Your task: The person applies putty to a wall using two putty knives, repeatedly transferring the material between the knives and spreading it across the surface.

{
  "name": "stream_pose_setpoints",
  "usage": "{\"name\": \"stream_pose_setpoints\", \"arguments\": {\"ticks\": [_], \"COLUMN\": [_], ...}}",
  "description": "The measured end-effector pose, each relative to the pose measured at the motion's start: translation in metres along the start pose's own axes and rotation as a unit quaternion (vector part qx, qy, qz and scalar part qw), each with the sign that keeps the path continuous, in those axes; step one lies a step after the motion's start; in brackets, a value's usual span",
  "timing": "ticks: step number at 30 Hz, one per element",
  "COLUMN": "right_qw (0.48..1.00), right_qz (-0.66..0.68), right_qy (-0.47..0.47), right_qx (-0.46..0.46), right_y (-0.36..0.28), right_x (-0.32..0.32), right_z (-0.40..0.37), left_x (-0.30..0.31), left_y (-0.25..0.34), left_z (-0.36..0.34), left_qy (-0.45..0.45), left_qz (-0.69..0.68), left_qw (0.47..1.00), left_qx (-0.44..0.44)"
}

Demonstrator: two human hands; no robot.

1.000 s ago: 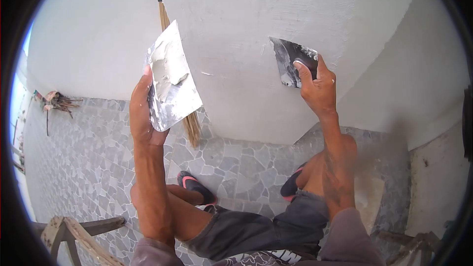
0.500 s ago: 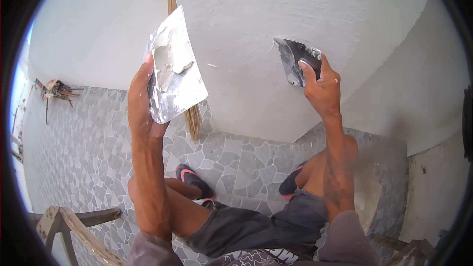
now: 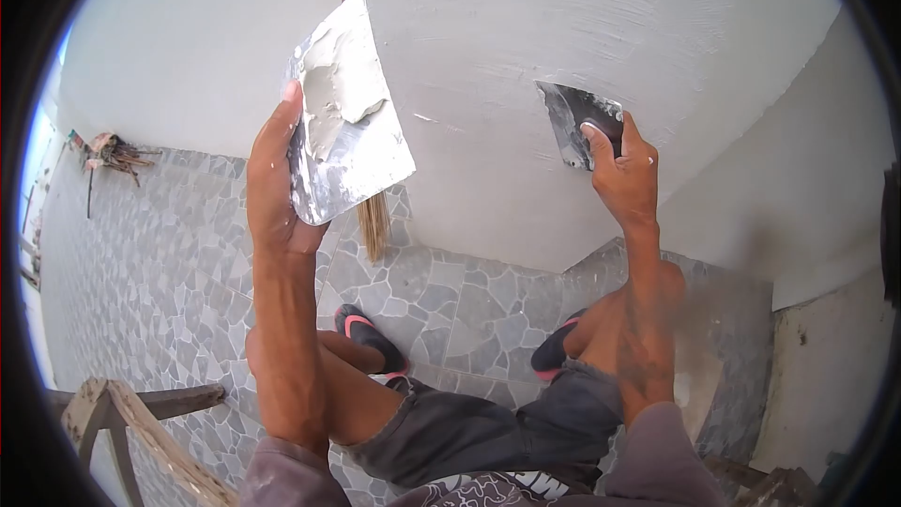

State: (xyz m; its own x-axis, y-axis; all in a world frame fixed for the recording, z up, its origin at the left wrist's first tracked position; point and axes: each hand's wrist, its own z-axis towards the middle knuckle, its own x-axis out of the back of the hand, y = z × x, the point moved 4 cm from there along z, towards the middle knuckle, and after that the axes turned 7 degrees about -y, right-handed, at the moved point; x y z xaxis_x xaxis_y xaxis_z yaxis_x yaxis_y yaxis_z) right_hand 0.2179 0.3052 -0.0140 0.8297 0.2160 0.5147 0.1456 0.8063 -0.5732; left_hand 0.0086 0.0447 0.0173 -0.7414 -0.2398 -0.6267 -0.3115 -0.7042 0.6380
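Note:
My left hand [image 3: 274, 178] grips a flat metal plate [image 3: 361, 169] from beneath, its thumb along the left edge. A mound of white putty [image 3: 330, 99] lies on the plate's upper half, with smears around it. In my right hand [image 3: 626, 178] is a dark putty knife [image 3: 570, 117] with a wide blade, the thumb pressed on its face. White residue marks the blade. Both tools are in front of the white wall [image 3: 479, 28], where the putty knife's blade overlaps the wall surface in this view. Streaks and ridges show on the wall's upper right.
A straw broom [image 3: 374, 230] leans on the wall behind the plate. Wooden supports [image 3: 150, 422] stand at lower left, with more wood [image 3: 779, 483] at lower right. A bundle of sticks [image 3: 117, 155] lies far left on the stone-patterned floor [image 3: 188, 253]. The wall turns a corner at right.
The view has shifted slightly, and both hands with their tools appear a little farther right. The plate sits slightly higher in view, the putty knife slightly lower. Both grips stay the same.

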Motion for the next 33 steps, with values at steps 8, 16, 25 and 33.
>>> {"name": "stream_pose_setpoints", "arguments": {"ticks": [8, 16, 25, 33], "right_qw": [0.999, 0.997, 0.992, 0.999], "right_qz": [-0.024, -0.035, -0.085, 0.030], "right_qy": [-0.009, -0.045, -0.070, -0.026], "right_qx": [0.024, 0.050, 0.057, -0.021], "right_y": [0.004, -0.004, 0.013, 0.029], "right_x": [-0.030, -0.055, -0.127, -0.121], "right_z": [-0.007, -0.009, -0.025, -0.034], "left_x": [0.003, 0.019, 0.013, 0.014], "left_y": [0.000, -0.001, -0.001, 0.000], "left_z": [0.002, 0.009, 0.008, 0.007], "left_qy": [-0.030, 0.028, 0.044, 0.000], "left_qz": [-0.026, -0.004, 0.032, 0.053], "left_qw": [0.999, 0.999, 0.997, 0.997], "left_qx": [-0.017, -0.027, -0.048, -0.061]}}
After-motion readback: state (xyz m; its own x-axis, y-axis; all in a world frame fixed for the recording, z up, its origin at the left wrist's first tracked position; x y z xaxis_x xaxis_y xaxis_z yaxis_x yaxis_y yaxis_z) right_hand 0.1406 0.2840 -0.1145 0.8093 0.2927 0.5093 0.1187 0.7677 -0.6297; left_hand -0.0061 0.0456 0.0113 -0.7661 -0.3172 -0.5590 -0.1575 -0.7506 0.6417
